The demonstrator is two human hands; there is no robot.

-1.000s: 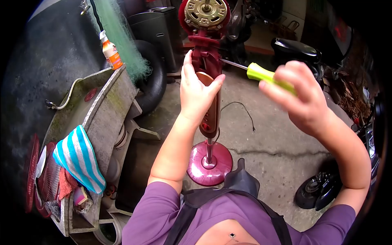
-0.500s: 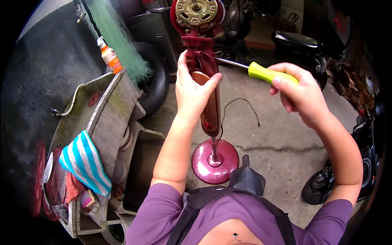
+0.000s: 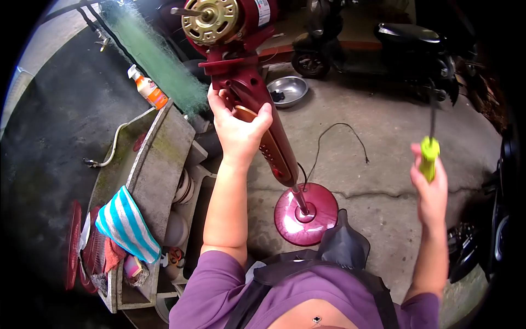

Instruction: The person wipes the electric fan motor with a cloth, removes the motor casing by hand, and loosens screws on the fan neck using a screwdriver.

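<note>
A dark red stand fan [image 3: 274, 143] leans toward the upper left, its motor [image 3: 212, 21] bare, with the shaft showing and no blades or cage on it. My left hand [image 3: 238, 127] is wrapped round the fan's neck just below the motor, thumb on the right side of the control panel. Out to the right, apart from the fan, my right hand [image 3: 430, 189] grips a screwdriver [image 3: 430, 152] by its yellow-green handle, the shank pointing up and slightly blurred. The fan's round base [image 3: 307, 216] rests on the concrete floor, near my apron.
At left stands a concrete sink [image 3: 156, 142] bearing a spray bottle [image 3: 149, 90] and a striped cloth [image 3: 129, 223]. Red fan grilles [image 3: 74, 244] lean beside it. A metal bowl [image 3: 289, 90] holds something dark. A scooter [image 3: 378, 49] is parked behind; a cord [image 3: 329, 129] crosses the floor.
The screwdriver has come away from the fan's neck; my right hand has moved right and down with it, turning it upright. The fan's head has swung left and tilted, my left hand still on it.
</note>
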